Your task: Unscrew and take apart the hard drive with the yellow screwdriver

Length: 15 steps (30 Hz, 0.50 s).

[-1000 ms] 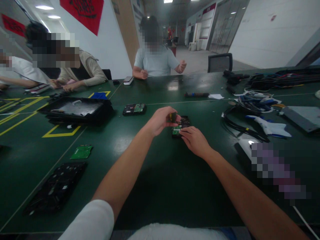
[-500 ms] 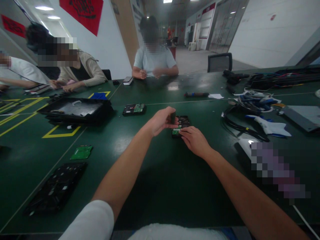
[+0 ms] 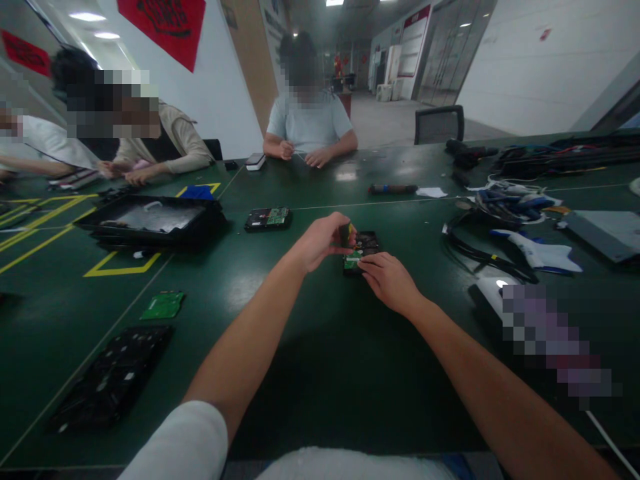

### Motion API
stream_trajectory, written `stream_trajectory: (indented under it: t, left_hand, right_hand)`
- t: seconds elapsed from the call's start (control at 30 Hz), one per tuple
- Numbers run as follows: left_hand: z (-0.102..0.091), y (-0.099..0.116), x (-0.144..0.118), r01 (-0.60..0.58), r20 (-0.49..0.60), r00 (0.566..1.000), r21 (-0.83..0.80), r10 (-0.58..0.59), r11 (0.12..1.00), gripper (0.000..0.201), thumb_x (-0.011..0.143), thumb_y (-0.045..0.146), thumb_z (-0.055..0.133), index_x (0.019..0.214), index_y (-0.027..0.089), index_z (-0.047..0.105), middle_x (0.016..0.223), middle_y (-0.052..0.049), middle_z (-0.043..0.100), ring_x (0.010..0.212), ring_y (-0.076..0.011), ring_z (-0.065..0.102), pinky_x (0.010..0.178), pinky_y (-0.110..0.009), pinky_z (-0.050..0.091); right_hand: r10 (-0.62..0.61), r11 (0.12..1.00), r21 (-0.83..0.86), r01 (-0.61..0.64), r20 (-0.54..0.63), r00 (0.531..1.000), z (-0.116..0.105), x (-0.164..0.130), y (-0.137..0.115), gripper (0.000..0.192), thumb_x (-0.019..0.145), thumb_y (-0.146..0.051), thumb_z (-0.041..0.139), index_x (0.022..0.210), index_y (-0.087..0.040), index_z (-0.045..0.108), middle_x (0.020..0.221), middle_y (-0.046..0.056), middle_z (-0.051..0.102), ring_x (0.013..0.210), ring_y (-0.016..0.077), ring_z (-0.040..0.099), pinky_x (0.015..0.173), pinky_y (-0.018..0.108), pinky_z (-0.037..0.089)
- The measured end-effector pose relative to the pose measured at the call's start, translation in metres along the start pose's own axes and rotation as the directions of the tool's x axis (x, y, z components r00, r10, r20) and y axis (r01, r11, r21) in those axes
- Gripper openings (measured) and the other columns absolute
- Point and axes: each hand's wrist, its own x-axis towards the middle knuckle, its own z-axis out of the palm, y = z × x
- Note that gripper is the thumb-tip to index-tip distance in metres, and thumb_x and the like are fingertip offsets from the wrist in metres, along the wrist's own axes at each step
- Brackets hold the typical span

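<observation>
head view: left hand [image 3: 320, 243] pinches a small dark tool [image 3: 346, 235] over the drive [image 3: 361, 251] mid-tabletop [image 3: 310, 347]; right hand [image 3: 387, 280] presses flat on the drive, hiding its near edge; tool tip unclear.

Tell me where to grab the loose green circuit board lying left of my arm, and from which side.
Pinch the green circuit board by its long edges, coming from above. It lies flat on the table with bare surface all round, so likely a fingertip must tip one edge up first.
</observation>
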Motion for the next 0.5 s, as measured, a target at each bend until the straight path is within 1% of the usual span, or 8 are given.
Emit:
stream_trajectory:
  t: [0.13, 0.27, 0.37, 0.5]
  left_hand:
    - [-0.0016, -0.0013, 0.0013, -0.029, 0.001, 1.000, 0.030, 0.029, 0.999, 0.029, 0.087, 0.042, 0.061, 0.086, 0.017, 0.074, 0.091, -0.010, 0.072, 0.087, -0.0217, 0.067, 0.071, -0.031, 0.058]
    - [-0.0037, -0.0035, 0.0028, -0.058, -0.021, 0.998, 0.044, 0.059, 0.997, 0.032, 0.088, 0.044, 0.058, 0.086, 0.017, 0.075, 0.095, -0.010, 0.072, 0.090, -0.0223, 0.066, 0.069, -0.029, 0.056]
    - [-0.0039, -0.0042, 0.0029, -0.045, -0.024, 0.999, 0.053, 0.047, 0.998, 0.034, 0.089, 0.045, 0.057, 0.088, 0.017, 0.075, 0.091, -0.009, 0.071, 0.088, -0.0220, 0.066, 0.070, -0.030, 0.057]
    - [-0.0029, -0.0038, 0.0018, -0.032, -0.034, 0.999, 0.045, 0.034, 0.998, 0.029, 0.088, 0.044, 0.062, 0.092, 0.017, 0.072, 0.087, -0.008, 0.071, 0.085, -0.0215, 0.067, 0.071, -0.031, 0.059]
  right_hand:
    - [-0.004, 1.000, 0.007, 0.004, -0.001, 1.000, 0.0003, -0.0004, 0.0006, 0.031, 0.105, -0.016, 0.061, 0.131, -0.016, 0.078, 0.132, 0.016, 0.076, 0.118, 0.0350, 0.067, 0.100, 0.057, 0.058]
    - [0.008, 1.000, 0.008, -0.008, 0.012, 1.000, 0.0003, -0.0006, 0.0011, 0.032, 0.105, -0.016, 0.061, 0.132, -0.018, 0.078, 0.134, 0.015, 0.076, 0.120, 0.0345, 0.067, 0.100, 0.057, 0.058]
    - [0.013, 1.000, 0.012, -0.013, 0.019, 1.000, 0.0003, -0.0005, 0.0012, 0.032, 0.105, -0.016, 0.061, 0.132, -0.018, 0.078, 0.134, 0.016, 0.075, 0.120, 0.0344, 0.067, 0.101, 0.057, 0.057]
    - [0.014, 1.000, 0.022, -0.015, 0.017, 1.000, 0.0002, -0.0003, 0.0010, 0.033, 0.105, -0.016, 0.060, 0.133, -0.019, 0.078, 0.134, 0.016, 0.075, 0.121, 0.0345, 0.067, 0.101, 0.058, 0.057]
